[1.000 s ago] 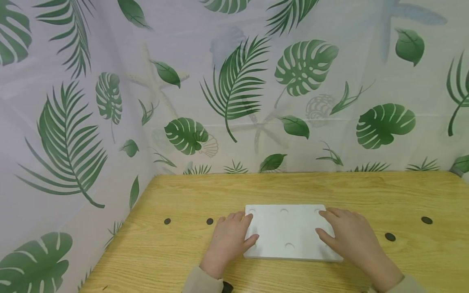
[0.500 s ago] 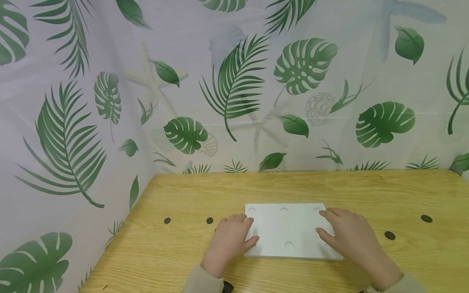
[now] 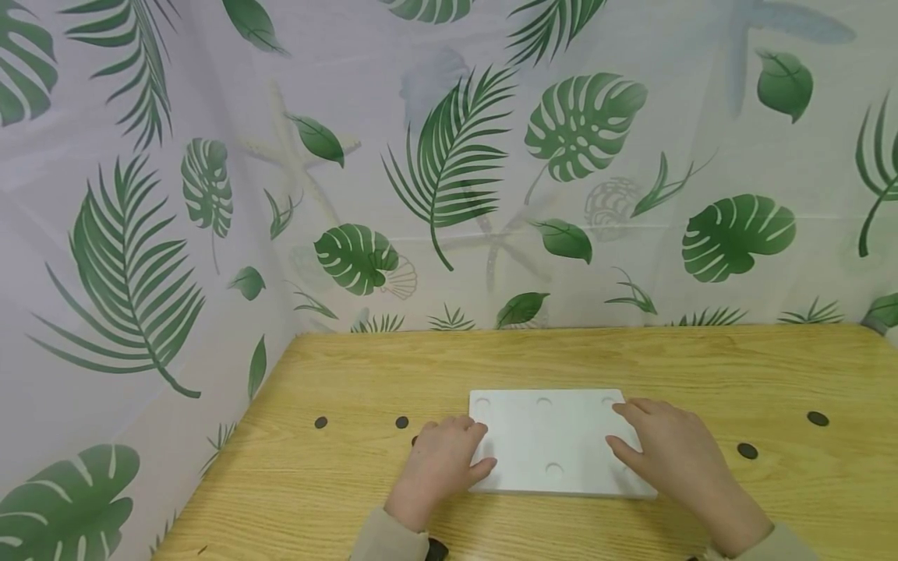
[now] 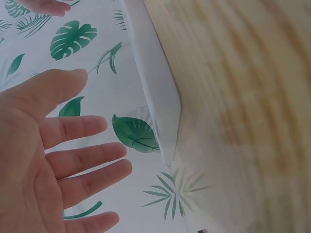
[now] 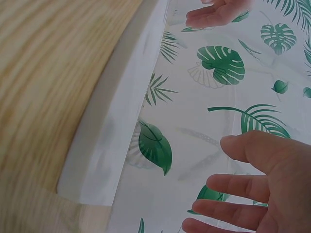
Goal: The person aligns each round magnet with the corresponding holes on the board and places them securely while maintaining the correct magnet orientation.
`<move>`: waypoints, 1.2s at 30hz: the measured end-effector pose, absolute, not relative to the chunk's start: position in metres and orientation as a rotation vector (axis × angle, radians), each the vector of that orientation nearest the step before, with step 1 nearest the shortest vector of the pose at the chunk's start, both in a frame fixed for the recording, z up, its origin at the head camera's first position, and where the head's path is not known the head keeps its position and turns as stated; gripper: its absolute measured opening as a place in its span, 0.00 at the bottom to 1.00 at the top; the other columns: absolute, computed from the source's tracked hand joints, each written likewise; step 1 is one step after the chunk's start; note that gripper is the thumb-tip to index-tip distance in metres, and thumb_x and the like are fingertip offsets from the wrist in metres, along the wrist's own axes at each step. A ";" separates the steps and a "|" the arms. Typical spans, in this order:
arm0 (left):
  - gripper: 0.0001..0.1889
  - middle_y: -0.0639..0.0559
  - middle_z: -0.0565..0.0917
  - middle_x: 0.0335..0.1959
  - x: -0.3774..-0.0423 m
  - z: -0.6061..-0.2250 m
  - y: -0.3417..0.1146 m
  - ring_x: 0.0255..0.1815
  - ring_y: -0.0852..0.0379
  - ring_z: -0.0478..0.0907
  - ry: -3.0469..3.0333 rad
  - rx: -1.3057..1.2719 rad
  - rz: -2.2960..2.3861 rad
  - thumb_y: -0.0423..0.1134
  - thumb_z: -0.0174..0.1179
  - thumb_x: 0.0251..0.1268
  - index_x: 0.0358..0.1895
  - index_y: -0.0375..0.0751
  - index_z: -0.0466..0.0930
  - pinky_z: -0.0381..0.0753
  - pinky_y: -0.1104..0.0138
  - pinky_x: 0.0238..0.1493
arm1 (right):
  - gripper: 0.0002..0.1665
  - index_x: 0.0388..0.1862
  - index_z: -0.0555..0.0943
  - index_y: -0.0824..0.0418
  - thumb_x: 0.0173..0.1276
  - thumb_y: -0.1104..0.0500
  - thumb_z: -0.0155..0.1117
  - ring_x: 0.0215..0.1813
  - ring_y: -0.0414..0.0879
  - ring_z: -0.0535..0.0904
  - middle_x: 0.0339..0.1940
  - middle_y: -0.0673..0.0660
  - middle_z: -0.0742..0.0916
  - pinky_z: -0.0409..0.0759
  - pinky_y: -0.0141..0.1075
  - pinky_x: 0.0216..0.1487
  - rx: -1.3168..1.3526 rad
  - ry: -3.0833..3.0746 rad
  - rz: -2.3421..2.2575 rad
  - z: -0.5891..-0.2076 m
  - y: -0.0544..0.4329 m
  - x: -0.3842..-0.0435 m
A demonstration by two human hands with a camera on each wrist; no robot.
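Observation:
A white rectangular board (image 3: 547,440) with several shallow round dimples lies flat on the wooden table. Over its left end hovers my left hand (image 3: 442,463); over the right end is my right hand (image 3: 673,452). Both wrist views show a gap between the fingers and the board's surface. In the left wrist view the left hand (image 4: 63,160) has its fingers loosely extended, thumb apart, holding nothing. The right hand (image 5: 257,184) looks much the same in the right wrist view, with nothing in its grasp. Parts of the board's two ends are hidden beneath the hands in the head view.
Small black discs lie left (image 3: 402,422) and right (image 3: 747,451) of the board; one disc (image 3: 415,441) is partly covered by the left hand. A dark object (image 3: 436,549) shows beside the left sleeve. A leaf-patterned cloth (image 3: 491,195) hangs behind the wooden table (image 3: 351,506).
The left hand's fingers have shifted slightly toward the person, uncovering part of a black disc beside it. My right hand and the board stay practically in place.

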State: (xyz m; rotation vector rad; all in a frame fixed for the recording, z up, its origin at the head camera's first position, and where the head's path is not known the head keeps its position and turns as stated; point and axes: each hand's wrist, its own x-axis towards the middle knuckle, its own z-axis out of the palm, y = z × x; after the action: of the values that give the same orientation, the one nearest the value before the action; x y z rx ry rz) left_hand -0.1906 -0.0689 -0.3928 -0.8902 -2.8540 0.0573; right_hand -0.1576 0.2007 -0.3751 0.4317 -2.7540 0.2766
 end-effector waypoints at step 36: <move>0.16 0.61 0.77 0.30 -0.192 -0.398 -0.068 0.27 0.66 0.70 -3.016 -1.021 0.039 0.53 0.54 0.57 0.44 0.49 0.77 0.69 0.65 0.29 | 0.23 0.41 0.79 0.66 0.50 0.52 0.66 0.37 0.56 0.78 0.39 0.62 0.82 0.75 0.48 0.33 0.441 -2.742 0.296 -0.375 0.201 -0.157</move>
State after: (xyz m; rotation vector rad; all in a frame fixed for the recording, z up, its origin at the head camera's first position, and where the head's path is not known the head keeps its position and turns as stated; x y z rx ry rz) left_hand -0.1924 -0.0679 -0.3979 -1.0215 -3.0158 0.0387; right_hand -0.1571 0.2007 -0.3749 0.4411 -2.7420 0.2964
